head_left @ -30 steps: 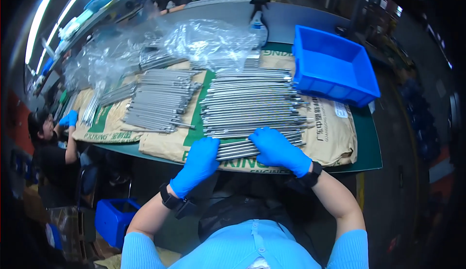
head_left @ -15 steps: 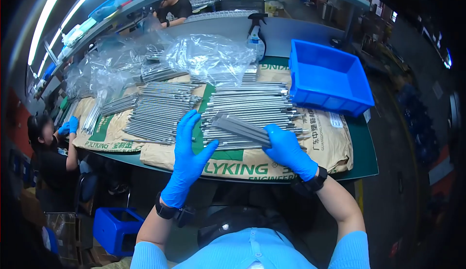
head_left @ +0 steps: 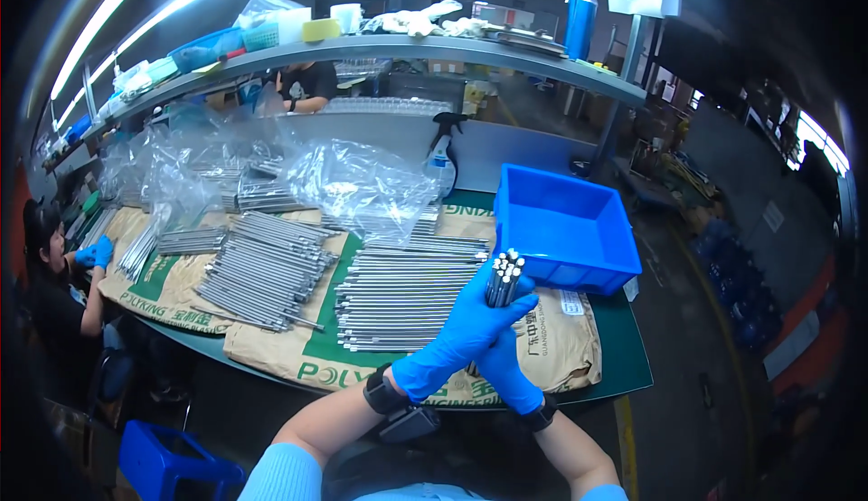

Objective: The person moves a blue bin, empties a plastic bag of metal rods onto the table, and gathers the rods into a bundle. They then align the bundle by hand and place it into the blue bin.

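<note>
Gathered in front of the blue bin is a bundle of thin metal rods, standing steeply with its round ends facing up. My left hand, in a blue glove, is wrapped round the bundle just below those ends. Lower down, my right hand, also gloved in blue, closes against the bundle's lower part; its fingers are partly hidden behind the left hand. To the left lies a wide row of similar rods, and beyond it a second, slanted pile of rods.
Brown paper sacks cover the green table. A blue bin stands at the right, with a spray bottle behind. Clear plastic bags lie across the back under a shelf. At far left are a co-worker's gloved hands.
My right hand has brought the rod bundle down from over the row and tipped it upright. The left hand, open before, has crossed rightward and closed on it. The head view has shifted.
</note>
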